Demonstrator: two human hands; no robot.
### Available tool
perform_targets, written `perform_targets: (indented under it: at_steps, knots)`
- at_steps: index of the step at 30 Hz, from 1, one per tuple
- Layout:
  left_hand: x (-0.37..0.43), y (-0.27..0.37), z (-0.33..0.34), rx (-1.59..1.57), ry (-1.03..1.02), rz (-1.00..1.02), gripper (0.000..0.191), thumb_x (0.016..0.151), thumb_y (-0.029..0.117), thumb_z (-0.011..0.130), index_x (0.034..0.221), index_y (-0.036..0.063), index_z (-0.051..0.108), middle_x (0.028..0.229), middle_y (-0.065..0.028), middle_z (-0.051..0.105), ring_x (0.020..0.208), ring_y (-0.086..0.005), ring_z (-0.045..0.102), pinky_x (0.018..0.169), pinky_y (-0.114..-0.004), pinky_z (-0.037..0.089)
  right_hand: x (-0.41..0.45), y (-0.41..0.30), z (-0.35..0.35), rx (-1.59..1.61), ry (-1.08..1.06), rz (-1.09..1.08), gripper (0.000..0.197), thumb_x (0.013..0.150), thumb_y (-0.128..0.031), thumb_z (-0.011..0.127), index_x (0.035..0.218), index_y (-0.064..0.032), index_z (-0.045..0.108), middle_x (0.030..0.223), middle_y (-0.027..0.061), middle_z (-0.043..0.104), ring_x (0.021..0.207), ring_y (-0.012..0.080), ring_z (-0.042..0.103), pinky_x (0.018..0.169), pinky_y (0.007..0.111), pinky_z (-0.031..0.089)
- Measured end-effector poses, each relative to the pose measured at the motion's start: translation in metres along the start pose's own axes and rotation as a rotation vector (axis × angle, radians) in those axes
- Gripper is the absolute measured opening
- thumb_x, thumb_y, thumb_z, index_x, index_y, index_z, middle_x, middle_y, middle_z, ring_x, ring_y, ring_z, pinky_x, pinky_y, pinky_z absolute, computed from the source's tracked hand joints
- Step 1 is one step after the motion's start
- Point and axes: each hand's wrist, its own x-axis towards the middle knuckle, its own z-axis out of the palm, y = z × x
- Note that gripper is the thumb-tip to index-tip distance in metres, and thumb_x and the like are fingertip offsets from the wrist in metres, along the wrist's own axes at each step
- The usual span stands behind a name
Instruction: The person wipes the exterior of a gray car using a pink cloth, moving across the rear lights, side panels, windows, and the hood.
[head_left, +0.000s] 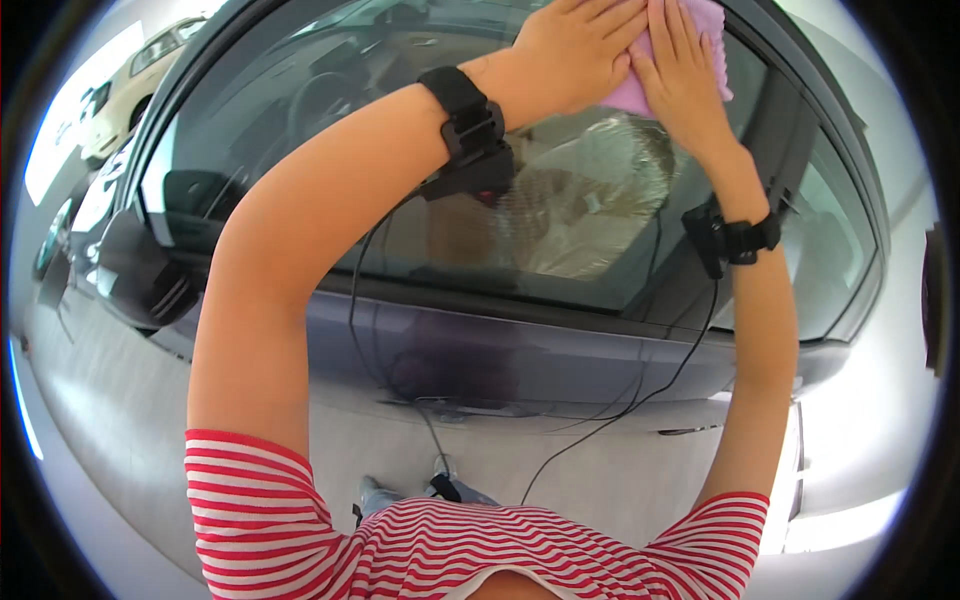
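A pink cloth (631, 99) with a scalloped edge lies against the upper part of a car's front side window (390, 150). My right hand (679, 71) presses on it with the fingers stretched upward. Beside it, my left hand (574, 52) reaches in from the left and lies flat over the cloth's left side, its fingertips against my right hand. Much of the cloth is hidden under both hands. Each wrist wears a black strap with a small device and a cable.
Below the glass runs the dark door panel (450, 352) with its handle (480, 407). A side mirror (146, 270) juts out at the left. Through the window show a steering wheel (326, 101) and a plastic-wrapped seat (600, 195). Thin cables (667, 386) hang before the door. Another car (139, 82) stands beyond.
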Motion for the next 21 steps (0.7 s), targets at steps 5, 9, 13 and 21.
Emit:
perform_targets:
  at_steps: [5, 9, 13, 21]
  knots:
    - [-0.056, -0.061, -0.061, 0.213, -0.082, -0.043, 0.051, 0.091, 0.023, 0.046, 0.132, -0.007, 0.045, 0.14, -0.0198, 0.044, 0.134, -0.0303, 0.037, 0.113, -0.043, 0.025, 0.071, -0.066, 0.01, 0.176, 0.056, -0.167, 0.061, 0.094, -0.031, 0.045, 0.141, 0.0067, 0.031, 0.146, 0.0239, 0.032, 0.138, 0.0362, 0.027, 0.115, 0.049, 0.016]
    - [-0.14, -0.101, -0.131, 0.233, -0.156, -0.264, 0.052, 0.091, 0.021, 0.045, 0.134, -0.0076, 0.041, 0.141, -0.021, 0.042, 0.134, -0.0317, 0.037, 0.112, -0.043, 0.026, 0.136, -0.168, 0.032, 0.157, 0.171, -0.375, 0.06, 0.091, -0.03, 0.05, 0.137, 0.0059, 0.037, 0.143, 0.0242, 0.037, 0.136, 0.0364, 0.031, 0.114, 0.049, 0.018]
    - [-0.217, -0.117, -0.178, 0.282, -0.204, -0.55, 0.052, 0.091, 0.02, 0.045, 0.135, -0.0077, 0.04, 0.143, -0.0216, 0.039, 0.135, -0.0331, 0.035, 0.112, -0.043, 0.025, 0.182, -0.265, 0.061, 0.394, 0.2, -0.488, 0.063, 0.086, -0.033, 0.055, 0.136, 0.0024, 0.041, 0.143, 0.021, 0.039, 0.136, 0.0332, 0.034, 0.115, 0.047, 0.018]
    - [-0.335, -0.105, -0.216, 0.299, -0.116, -1.136, 0.058, 0.093, 0.015, 0.039, 0.142, -0.0111, 0.022, 0.15, -0.0294, 0.02, 0.139, -0.0432, 0.02, 0.114, -0.048, 0.017, 0.213, -0.449, 0.089, 0.507, 0.039, -0.639, 0.053, 0.087, -0.029, 0.048, 0.139, -0.0146, 0.046, 0.15, 0.0036, 0.036, 0.14, 0.0252, 0.029, 0.117, 0.042, 0.017]
